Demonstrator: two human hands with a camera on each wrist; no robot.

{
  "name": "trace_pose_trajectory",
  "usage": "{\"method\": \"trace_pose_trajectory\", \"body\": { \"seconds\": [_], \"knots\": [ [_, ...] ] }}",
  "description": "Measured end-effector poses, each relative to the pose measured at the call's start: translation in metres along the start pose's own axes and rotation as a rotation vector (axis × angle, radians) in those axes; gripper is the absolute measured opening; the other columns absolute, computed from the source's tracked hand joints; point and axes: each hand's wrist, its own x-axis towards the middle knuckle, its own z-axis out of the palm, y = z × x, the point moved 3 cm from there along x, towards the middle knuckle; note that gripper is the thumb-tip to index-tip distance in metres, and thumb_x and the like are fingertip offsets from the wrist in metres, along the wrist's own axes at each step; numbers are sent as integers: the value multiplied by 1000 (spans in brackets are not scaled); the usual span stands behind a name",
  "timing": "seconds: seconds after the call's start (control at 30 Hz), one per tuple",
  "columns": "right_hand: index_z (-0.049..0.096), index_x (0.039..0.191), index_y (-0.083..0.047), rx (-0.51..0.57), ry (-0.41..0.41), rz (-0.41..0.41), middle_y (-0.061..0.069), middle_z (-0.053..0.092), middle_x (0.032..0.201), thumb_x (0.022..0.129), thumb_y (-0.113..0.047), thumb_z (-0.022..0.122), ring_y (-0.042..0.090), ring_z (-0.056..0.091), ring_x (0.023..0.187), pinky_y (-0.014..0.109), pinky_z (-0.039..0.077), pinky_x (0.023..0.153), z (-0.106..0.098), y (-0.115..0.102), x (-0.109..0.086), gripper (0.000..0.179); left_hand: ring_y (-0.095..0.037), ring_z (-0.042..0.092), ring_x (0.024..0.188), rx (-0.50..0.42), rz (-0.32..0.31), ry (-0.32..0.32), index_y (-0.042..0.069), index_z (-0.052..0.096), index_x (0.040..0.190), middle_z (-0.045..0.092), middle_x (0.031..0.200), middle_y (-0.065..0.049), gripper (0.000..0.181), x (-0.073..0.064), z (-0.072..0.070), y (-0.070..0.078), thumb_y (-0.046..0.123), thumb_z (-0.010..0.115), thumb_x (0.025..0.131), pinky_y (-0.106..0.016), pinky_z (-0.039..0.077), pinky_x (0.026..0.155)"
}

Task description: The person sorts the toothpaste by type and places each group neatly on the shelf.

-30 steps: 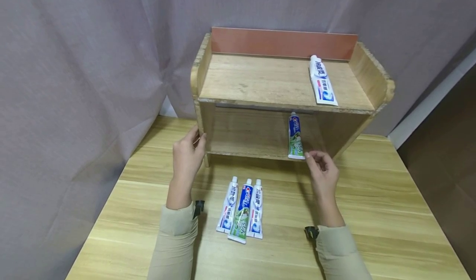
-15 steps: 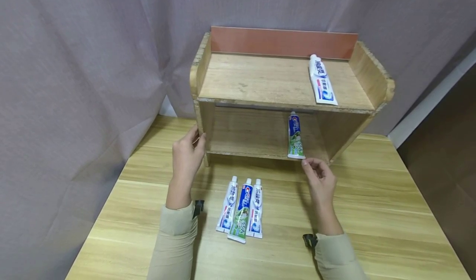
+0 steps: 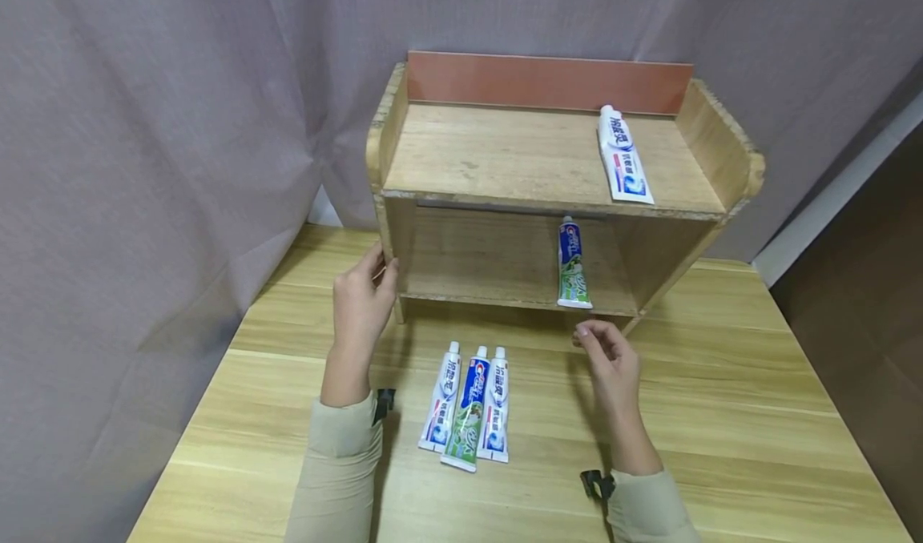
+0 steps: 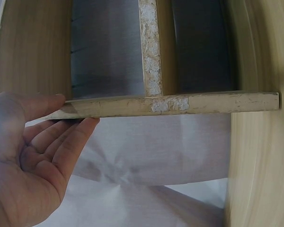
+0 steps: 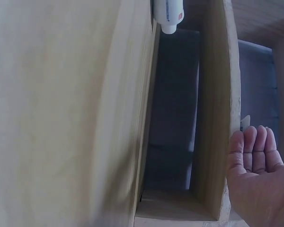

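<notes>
My left hand [image 3: 362,299] holds the left side panel [image 4: 217,103] of a small two-tier wooden shelf [image 3: 497,154], thumb on one face and fingers on the other in the left wrist view. Just in front of the lower board, my right hand [image 3: 613,367] holds nothing, its fingers loosely bent. A blue and green toothpaste tube [image 3: 573,264] lies on the lower board, cap to the back, its flat end at the front edge. On the upper board rests a white toothpaste tube [image 3: 624,158]. In the right wrist view, the fingers [image 5: 259,149] overlap the board's edge.
Two white tubes [image 3: 441,403] [image 3: 496,407] and a blue and green tube [image 3: 467,415] between them lie on the wooden table [image 3: 735,415] before the shelf. Grey cloth [image 3: 216,110] hangs behind. A dark brown panel [image 3: 858,287] stands at right.
My right hand has drawn back from the end of the tube on the lower board, toward me and slightly left. My left hand stays at the side panel.
</notes>
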Motion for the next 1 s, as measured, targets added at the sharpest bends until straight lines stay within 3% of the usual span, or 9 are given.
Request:
{"method": "trace_pose_trajectory", "body": {
  "seconds": [0.23, 0.6, 1.0],
  "knots": [
    [66, 101, 12, 4, -11, -6, 17, 69, 90, 98, -5, 64, 21, 67, 82, 20, 60, 82, 2, -1, -5, 18, -31, 71, 106, 0, 5, -2, 0, 66, 128, 69, 119, -21, 32, 0, 1, 0, 8, 66, 97, -24, 62, 83],
    [66, 102, 10, -38, -71, 66, 3, 69, 90, 98, -5, 64, 13, 66, 82, 19, 60, 82, 8, 2, -16, 16, -31, 71, 104, -1, 1, 6, 0, 67, 126, 70, 117, -21, 31, 0, 0, -1, 7, 66, 96, -23, 62, 83],
    [67, 104, 5, -137, -192, 162, 20, 69, 98, 99, -20, 66, 16, 68, 87, 25, 61, 85, 14, 9, -32, 25, -32, 71, 104, -2, -9, 2, -1, 67, 127, 69, 118, -22, 31, 0, 0, -1, 7, 66, 97, -23, 62, 83]
  ]
}}
